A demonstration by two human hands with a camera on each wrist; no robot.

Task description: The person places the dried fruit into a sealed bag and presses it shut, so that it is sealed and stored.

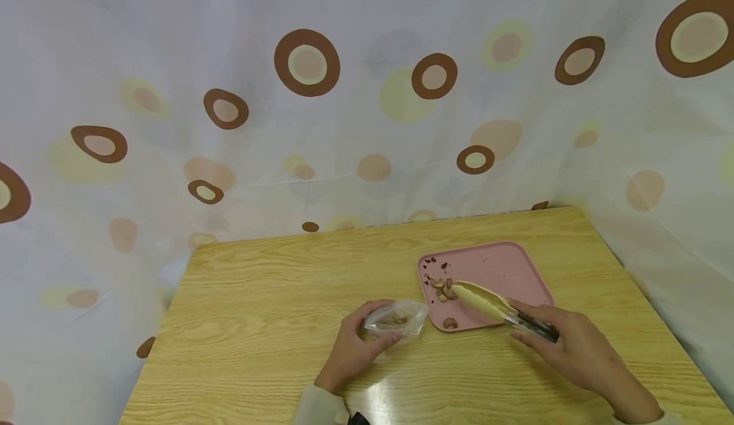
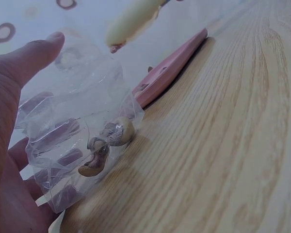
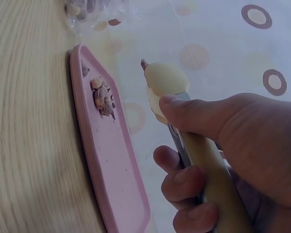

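Observation:
My left hand (image 1: 354, 343) holds a clear plastic bag (image 1: 415, 315) open between thumb and fingers, just left of the tray. A few cashews with brown skins (image 2: 96, 160) lie in the bottom of the bag. My right hand (image 1: 582, 352) grips a pair of tongs (image 1: 480, 300) with cream tips and metal arms. The tips hover above the pink tray (image 1: 516, 275), and a small brown piece (image 3: 144, 63) sticks out between them. More cashews (image 3: 103, 98) lie in a heap on the tray's left side, and a single cashew (image 1: 450, 323) sits near its front edge.
Small dark skin flakes (image 1: 434, 260) are scattered in the tray's back left corner. The tray rests on a wood-grain table (image 1: 275, 297). A patterned curtain (image 1: 355, 125) hangs behind the table and along its sides.

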